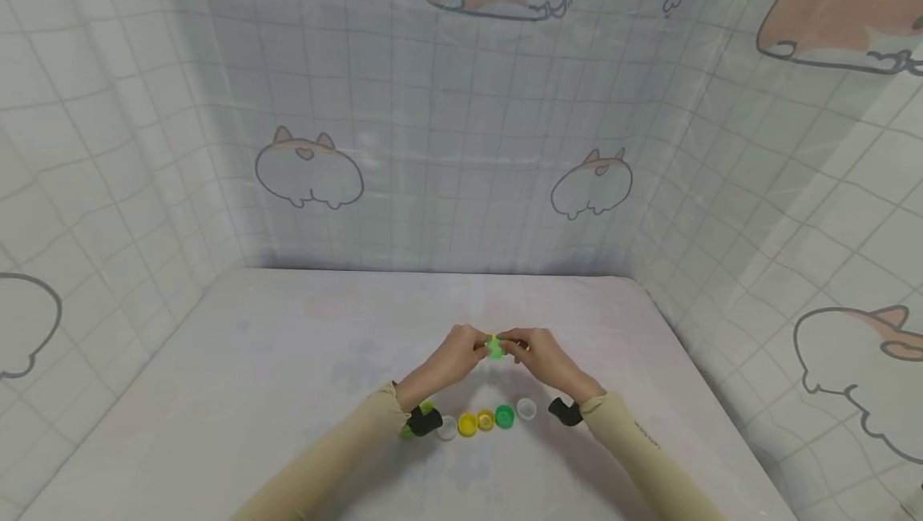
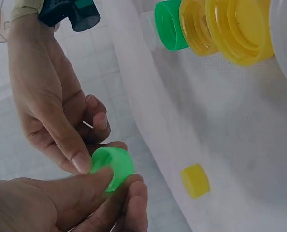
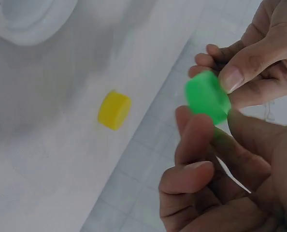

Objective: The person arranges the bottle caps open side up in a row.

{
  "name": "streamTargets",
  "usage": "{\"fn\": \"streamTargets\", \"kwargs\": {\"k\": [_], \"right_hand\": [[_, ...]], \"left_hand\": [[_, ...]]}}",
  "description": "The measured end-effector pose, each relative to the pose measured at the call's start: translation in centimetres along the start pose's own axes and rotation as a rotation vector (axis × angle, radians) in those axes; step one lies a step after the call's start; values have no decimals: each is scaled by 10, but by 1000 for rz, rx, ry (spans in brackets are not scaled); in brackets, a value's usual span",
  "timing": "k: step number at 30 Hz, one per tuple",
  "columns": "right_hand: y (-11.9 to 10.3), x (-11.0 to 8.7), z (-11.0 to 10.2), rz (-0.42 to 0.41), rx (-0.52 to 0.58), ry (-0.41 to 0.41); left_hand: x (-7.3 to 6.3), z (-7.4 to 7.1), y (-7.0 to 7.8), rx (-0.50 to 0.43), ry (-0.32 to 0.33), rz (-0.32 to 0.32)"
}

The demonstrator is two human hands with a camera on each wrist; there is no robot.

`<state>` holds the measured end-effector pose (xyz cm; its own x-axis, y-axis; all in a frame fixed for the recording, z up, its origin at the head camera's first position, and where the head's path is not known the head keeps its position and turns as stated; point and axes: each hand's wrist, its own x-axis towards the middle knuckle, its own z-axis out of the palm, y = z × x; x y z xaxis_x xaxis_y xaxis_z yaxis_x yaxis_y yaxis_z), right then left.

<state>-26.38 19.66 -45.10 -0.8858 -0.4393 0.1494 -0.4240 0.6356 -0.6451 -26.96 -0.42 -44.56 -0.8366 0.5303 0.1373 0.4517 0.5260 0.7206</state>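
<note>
A small bright green bottle cap (image 1: 494, 349) is held up between both hands over the table. My left hand (image 1: 457, 354) pinches it from one side, thumb and fingertips on its rim in the left wrist view. From the other side my right hand (image 1: 546, 359) pinches the cap, its thumb against the edge. The cap's hollow opening (image 2: 104, 159) shows in the left wrist view. Beyond the hands a small yellow cap (image 3: 114, 110) lies on the table, apart from both; in the head view the hands mostly cover it.
Nearer the body runs a row of lids: a whitish lid (image 1: 447, 428), a yellow lid (image 1: 468, 425), an amber one (image 1: 485, 420), a green one (image 1: 505, 416) and a clear one (image 1: 526, 409). Light green lids (image 1: 406, 431) are partly hidden by the left wrist's camera. Patterned curtains surround the table (image 1: 288, 361).
</note>
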Motion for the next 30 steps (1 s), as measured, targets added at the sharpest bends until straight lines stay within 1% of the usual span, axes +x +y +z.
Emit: {"fn": "streamTargets", "kwargs": {"k": [6,12,14,19,21,24,30], "right_hand": [[3,2,-2,-5,51,33],[5,2,0,20,78,8],[6,1,1,17,61,-9],[7,1,2,-24,19,-62],[8,1,2,-32,5,-75],[8,1,3,-33,-15,-83],[7,0,6,-49,-74,-48]], "left_hand": [[-1,2,2,-23,23,-1],[-1,5,-3,-23,47,9],[0,6,-4,10,53,13],[-1,6,-4,123,58,-2],[-2,5,-4,149,53,-8],[-3,6,-5,170,45,-10],[-3,9,-6,166,30,-8]]}}
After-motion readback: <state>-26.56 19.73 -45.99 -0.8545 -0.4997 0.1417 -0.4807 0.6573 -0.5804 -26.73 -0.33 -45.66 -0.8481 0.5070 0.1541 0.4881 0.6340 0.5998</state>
